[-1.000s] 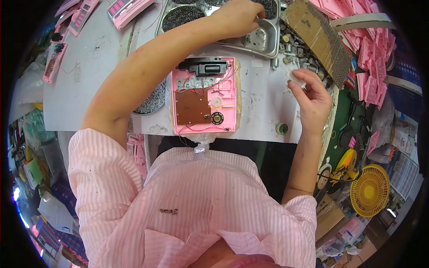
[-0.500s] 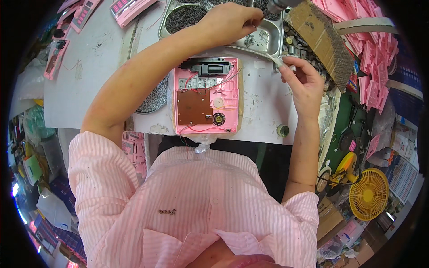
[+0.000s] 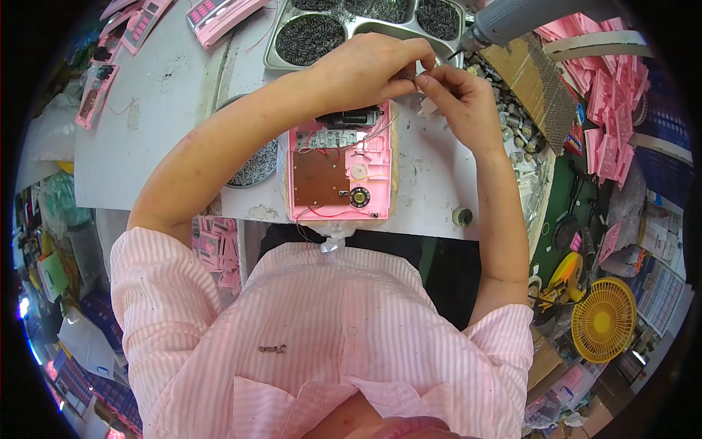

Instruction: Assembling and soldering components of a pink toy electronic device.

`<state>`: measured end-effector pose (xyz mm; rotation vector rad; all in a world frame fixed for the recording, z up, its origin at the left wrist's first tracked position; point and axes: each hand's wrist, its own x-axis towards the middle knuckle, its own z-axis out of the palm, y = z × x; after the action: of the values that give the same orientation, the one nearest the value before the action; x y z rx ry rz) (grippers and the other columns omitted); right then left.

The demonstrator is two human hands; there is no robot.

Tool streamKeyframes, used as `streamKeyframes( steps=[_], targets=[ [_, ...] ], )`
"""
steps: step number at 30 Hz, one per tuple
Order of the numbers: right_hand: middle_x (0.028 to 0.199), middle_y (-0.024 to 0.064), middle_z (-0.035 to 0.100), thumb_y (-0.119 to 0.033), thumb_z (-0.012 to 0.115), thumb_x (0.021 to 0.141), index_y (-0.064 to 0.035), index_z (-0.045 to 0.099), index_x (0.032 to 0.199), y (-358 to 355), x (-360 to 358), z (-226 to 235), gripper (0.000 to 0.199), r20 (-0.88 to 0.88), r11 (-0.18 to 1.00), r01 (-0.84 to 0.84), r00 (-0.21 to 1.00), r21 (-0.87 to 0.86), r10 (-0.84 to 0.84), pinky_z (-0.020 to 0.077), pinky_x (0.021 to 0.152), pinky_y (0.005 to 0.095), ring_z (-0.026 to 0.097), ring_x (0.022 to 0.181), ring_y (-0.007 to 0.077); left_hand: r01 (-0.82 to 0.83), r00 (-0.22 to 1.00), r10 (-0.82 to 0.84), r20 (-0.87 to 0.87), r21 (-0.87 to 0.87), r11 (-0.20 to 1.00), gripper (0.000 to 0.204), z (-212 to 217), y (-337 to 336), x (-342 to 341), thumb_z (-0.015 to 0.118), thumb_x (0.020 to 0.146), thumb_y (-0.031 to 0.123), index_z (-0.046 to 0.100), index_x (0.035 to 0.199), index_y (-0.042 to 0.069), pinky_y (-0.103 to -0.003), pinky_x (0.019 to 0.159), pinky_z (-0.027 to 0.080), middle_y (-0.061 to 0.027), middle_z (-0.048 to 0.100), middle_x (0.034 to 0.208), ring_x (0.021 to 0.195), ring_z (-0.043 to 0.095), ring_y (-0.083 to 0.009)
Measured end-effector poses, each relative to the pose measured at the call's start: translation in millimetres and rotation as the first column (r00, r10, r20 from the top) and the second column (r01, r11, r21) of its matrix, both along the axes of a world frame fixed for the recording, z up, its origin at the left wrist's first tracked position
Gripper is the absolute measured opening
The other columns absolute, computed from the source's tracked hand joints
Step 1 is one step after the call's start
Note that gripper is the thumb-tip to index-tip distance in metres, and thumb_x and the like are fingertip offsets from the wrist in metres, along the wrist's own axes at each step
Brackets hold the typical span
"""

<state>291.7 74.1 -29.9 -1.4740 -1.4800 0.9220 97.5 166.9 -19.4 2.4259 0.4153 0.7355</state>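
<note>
Above the far edge of an open pink plastic case (image 3: 376, 157), my left hand (image 3: 373, 67) and my right hand (image 3: 466, 106) meet fingertip to fingertip. Both are closed in a pinch; whatever small thing lies between them is too hidden to name. The case holds a brown circuit board (image 3: 319, 178), a black mechanism (image 3: 358, 117) partly covered by my left hand, thin wires and a round black part (image 3: 360, 197). A grey power screwdriver (image 3: 504, 25) hangs just beyond my right hand, its bit pointing down and left.
At the back, a metal tray (image 3: 274, 55) has compartments of small dark screws (image 3: 311, 38). A round dish (image 3: 256, 164) of silvery small parts sits left of the case, under my left forearm. Cardboard (image 3: 537, 80) and piled pink parts (image 3: 607, 88) stand right. A small jar (image 3: 462, 216) sits near the front edge.
My left hand has come back from the tray and screwdriver tip toward me. My right hand has moved left and up, and their fingertips now meet. The screwdriver shows more fully.
</note>
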Motion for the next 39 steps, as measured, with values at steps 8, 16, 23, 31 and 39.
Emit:
streamKeyframes(
  steps=[8,16,23,31,39],
  targets=[
    [0.064,-0.0067,0.056,-0.016,0.072,0.093,-0.0044,0.071,0.101,5.5,11.4,-1.0,0.015,-0.130,0.998,0.030,0.991,0.046,-0.024,0.0333,0.050,0.0218,0.045,0.055,0.0009,-0.030,0.999,0.030,-0.010,-0.634,0.772,0.019,3.4,6.0,-8.5,0.064,0.097,0.018,0.067,0.102,0.000,-0.025,0.064,0.051,-0.0060,0.068,0.078,0.068,0.064,-0.0105],
    [0.068,0.0027,0.065,-0.010,0.078,0.079,-0.0136,0.073,0.095,3.7,-0.6,5.4,0.018,0.519,0.774,-0.170,0.824,0.609,-0.228,0.0438,0.048,0.0283,0.058,0.051,0.0160,-0.112,0.986,-0.098,-0.137,-0.968,0.223,0.050,14.8,13.3,-6.2,0.051,0.103,0.040,0.041,0.062,0.013,-0.022,0.038,0.027,-0.0012,0.047,0.052,0.038,0.031,-0.0051],
    [0.067,0.0017,0.063,-0.009,0.079,0.080,-0.0127,0.073,0.095,-0.5,-2.9,10.2,0.017,0.456,0.807,-0.161,0.878,0.568,-0.146,0.0423,0.048,0.0267,0.054,0.050,0.0131,-0.088,0.994,0.078,-0.071,-0.967,0.238,0.036,17.8,0.2,-3.3,0.056,0.103,0.035,0.067,0.100,0.001,-0.018,0.044,0.031,0.0011,0.051,0.062,0.045,0.040,-0.0046],
    [0.060,0.0019,0.055,-0.008,0.078,0.081,-0.0099,0.073,0.098,-3.8,-4.3,3.5,0.018,0.074,0.934,0.020,0.996,0.356,-0.049,0.0362,0.047,0.0250,0.047,0.049,0.0093,0.030,1.000,-0.022,0.021,-0.788,0.615,0.029,-0.2,6.2,-9.1,0.057,0.103,0.030,0.066,0.095,0.003,-0.022,0.052,0.036,0.0041,0.052,0.070,0.058,0.045,-0.0042],
    [0.066,0.0062,0.065,-0.011,0.080,0.078,-0.0106,0.073,0.096,-2.1,-2.5,13.8,0.019,0.622,0.730,-0.323,0.763,0.602,-0.176,0.0491,0.052,0.0318,0.063,0.057,0.0218,-0.241,0.951,-0.057,-0.305,-0.842,0.483,0.058,15.3,13.3,-6.9,0.053,0.103,0.047,0.052,0.060,0.008,-0.024,0.044,0.025,0.0051,0.032,0.048,0.043,0.028,-0.0067]
  ],
)
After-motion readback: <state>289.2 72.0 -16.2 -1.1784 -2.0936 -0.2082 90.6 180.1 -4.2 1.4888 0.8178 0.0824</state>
